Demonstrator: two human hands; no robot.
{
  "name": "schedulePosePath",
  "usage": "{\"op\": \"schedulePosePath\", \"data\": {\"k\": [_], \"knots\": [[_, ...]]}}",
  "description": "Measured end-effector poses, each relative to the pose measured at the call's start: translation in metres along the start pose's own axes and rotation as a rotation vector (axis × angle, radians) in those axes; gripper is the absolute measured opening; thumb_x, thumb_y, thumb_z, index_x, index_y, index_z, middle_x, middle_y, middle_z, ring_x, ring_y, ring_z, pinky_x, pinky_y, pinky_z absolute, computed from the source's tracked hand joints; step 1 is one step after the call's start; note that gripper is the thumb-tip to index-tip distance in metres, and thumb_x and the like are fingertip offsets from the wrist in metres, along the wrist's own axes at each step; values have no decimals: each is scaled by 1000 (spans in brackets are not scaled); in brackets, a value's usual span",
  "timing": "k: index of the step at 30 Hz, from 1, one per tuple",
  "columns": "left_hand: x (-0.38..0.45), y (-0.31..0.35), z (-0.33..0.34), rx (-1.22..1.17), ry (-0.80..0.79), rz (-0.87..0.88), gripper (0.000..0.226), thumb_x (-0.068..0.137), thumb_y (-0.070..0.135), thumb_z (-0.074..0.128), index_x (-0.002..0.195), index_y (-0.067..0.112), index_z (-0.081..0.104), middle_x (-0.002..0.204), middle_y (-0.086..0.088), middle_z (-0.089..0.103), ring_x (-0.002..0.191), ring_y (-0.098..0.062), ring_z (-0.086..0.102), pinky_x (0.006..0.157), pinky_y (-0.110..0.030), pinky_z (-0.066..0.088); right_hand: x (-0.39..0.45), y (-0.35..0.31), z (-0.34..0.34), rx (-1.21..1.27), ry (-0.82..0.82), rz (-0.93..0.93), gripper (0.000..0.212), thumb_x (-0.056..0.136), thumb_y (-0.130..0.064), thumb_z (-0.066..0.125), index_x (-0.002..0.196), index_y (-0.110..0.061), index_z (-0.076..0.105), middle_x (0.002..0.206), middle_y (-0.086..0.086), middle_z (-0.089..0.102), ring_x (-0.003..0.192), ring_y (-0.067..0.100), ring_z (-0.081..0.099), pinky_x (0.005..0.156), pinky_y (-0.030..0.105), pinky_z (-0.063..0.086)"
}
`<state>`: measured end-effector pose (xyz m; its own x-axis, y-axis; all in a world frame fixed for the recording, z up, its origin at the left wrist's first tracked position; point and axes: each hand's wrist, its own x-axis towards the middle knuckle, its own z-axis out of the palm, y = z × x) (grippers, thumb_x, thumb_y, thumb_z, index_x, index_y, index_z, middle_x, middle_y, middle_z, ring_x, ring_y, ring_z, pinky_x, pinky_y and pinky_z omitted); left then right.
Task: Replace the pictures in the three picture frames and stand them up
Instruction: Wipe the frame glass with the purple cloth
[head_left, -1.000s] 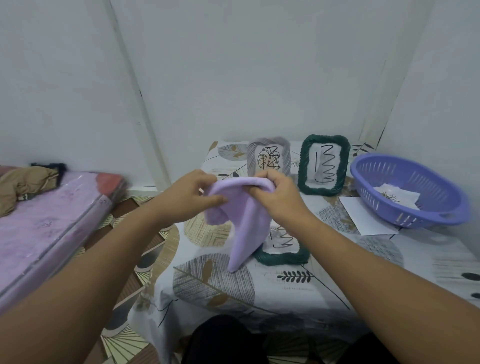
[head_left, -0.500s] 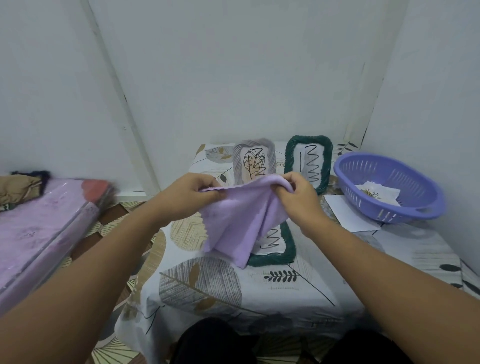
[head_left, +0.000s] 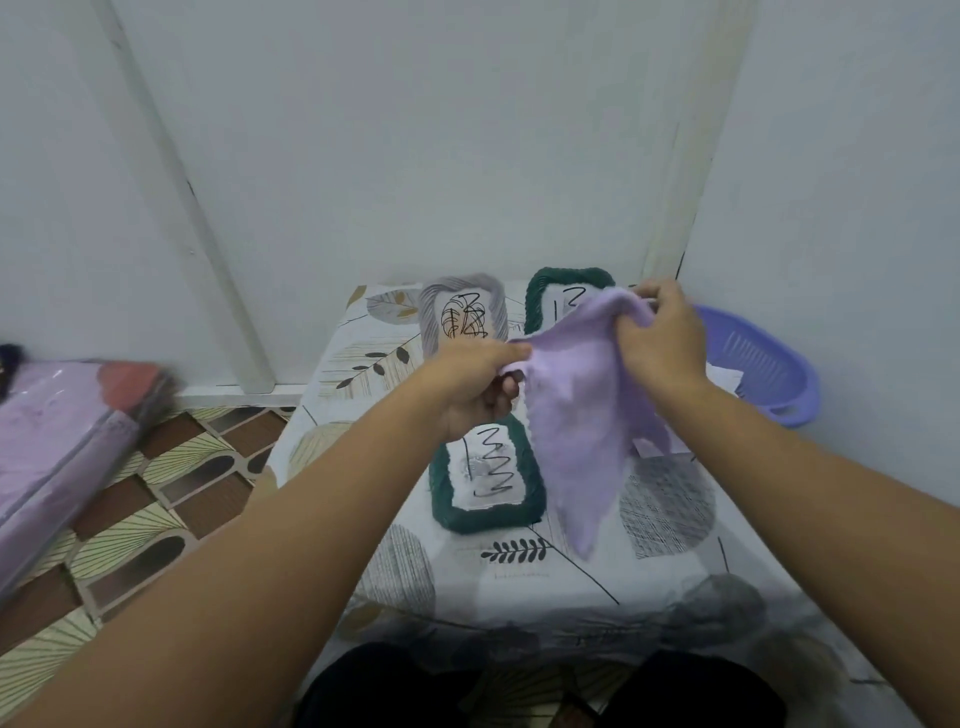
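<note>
A lilac cloth (head_left: 582, 415) hangs in the air over the table, stretched between both hands. My left hand (head_left: 478, 384) pinches its left edge and my right hand (head_left: 660, 338) grips its upper right corner. Below it a dark green frame (head_left: 485, 475) with a zigzag drawing lies flat on the table. A grey frame (head_left: 462, 312) with a scribble drawing stands upright at the back. Beside it a second dark green frame (head_left: 563, 291) stands upright, partly hidden by the cloth and my right hand.
A purple plastic basket (head_left: 763, 364) with paper in it sits at the table's right, against the wall. The table (head_left: 519, 571) has a leaf-patterned cover. A mattress in plastic (head_left: 57, 441) lies on the tiled floor at the left. Walls close in behind and right.
Both hands have carried the cloth up and to the right and pulled it wider. The flat green frame, half covered before, now shows almost fully.
</note>
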<state>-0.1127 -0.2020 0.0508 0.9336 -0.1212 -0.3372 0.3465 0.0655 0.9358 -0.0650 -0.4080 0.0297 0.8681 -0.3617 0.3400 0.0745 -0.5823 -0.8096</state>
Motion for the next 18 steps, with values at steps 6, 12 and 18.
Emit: {"op": "schedulePosePath", "data": {"k": [6,12,18], "knots": [[36,-45,-24,-1,165,-209,14,98,12,63,85,11,66,53,2,61,41,-4,47,44,-15,37,-50,31,51,-224,-397,-225,33,94,-35,66,122,-22,55,121,2,57,109,17,53,95,35,47],[45,-64,-48,172,242,-162,22,95,13,66,75,12,59,53,-1,54,45,-11,37,50,-23,29,-81,37,79,-210,-749,-266,39,90,-56,67,113,-24,64,97,-6,65,89,13,61,82,34,52],[46,-64,-57,246,141,-138,20,96,17,65,77,12,60,57,-2,56,44,-10,39,52,-24,31,-78,54,98,-225,-591,-409,29,89,-57,67,106,-34,64,101,-5,53,96,16,53,83,36,47]]}}
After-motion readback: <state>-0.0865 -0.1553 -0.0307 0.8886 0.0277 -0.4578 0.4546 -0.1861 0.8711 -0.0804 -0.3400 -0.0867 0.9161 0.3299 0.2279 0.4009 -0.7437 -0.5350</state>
